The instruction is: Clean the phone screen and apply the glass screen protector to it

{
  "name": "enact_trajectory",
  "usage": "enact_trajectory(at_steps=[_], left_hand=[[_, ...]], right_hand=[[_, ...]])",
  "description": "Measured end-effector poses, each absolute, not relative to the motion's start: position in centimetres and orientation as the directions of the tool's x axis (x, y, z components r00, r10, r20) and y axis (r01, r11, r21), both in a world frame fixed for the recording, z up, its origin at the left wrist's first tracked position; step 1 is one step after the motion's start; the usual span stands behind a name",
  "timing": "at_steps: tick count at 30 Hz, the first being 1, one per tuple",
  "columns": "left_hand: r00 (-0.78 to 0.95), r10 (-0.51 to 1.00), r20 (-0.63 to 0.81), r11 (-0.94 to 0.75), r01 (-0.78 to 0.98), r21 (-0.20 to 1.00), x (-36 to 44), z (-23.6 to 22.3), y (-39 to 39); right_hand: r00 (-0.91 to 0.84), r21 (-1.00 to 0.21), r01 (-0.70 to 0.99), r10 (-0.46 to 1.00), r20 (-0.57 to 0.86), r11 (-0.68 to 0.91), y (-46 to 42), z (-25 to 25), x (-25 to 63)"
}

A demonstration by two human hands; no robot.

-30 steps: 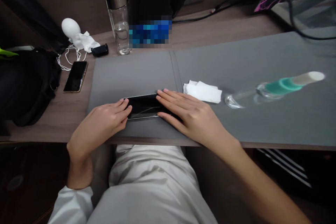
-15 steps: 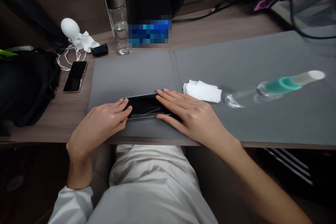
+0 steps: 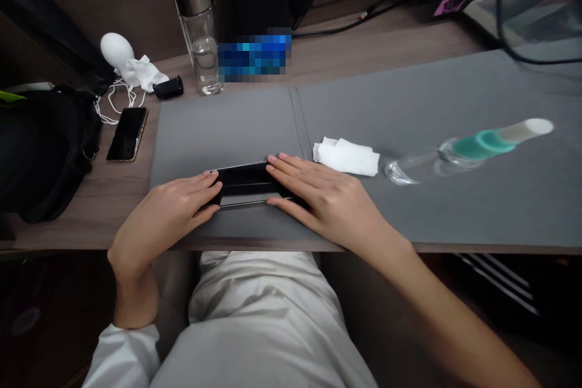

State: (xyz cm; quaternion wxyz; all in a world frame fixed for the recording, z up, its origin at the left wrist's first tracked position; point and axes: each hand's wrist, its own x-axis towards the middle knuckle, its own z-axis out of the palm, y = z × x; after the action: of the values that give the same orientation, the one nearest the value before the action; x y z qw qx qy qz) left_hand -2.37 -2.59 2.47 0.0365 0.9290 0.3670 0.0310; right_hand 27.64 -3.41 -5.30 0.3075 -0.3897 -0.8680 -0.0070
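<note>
Black phone (image 3: 243, 185) lies flat on grey mat (image 3: 227, 127), long axis left-right, both ends under the grips: left hand (image 3: 168, 212) and right hand (image 3: 330, 200), flat, open, pressing, no pinch. Tissue (image 3: 345, 157) just beyond right hand, glass bottle (image 3: 464, 154) on its side further right.

An office-style workspace: a grey desk mat (image 3: 227, 127) covers a wood-laminate desk (image 3: 391, 33), with a glass water bottle (image 3: 197, 30) and smartphone (image 3: 127, 134) at upper left, and cables (image 3: 350, 25) along the back.
</note>
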Motion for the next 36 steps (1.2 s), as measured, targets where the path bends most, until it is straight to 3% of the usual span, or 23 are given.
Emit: enact_trajectory(at_steps=[11,20,25,36], left_hand=[[0.749,0.661,0.047,-0.75,0.66,0.046,-2.03,2.65,-2.76],[0.734,0.679,0.023,-0.733,0.676,0.074,-2.15,2.41,-2.85],[0.745,0.665,0.041,-0.747,0.665,0.03,-2.07,2.3,-3.01],[0.752,0.657,0.048,-0.752,0.659,-0.026,-1.63,2.23,-3.32]], right_hand=[[-0.485,-0.305,0.677,0.718,0.5,0.67,-3.45,-5.12,27.59],[-0.481,-0.314,0.669,0.714,0.509,0.674,-3.46,-5.25,27.6],[-0.491,-0.27,0.679,0.696,0.524,0.683,-3.45,-5.24,27.59],[-0.486,-0.314,0.665,0.712,0.507,0.678,-3.46,-5.27,27.65]])
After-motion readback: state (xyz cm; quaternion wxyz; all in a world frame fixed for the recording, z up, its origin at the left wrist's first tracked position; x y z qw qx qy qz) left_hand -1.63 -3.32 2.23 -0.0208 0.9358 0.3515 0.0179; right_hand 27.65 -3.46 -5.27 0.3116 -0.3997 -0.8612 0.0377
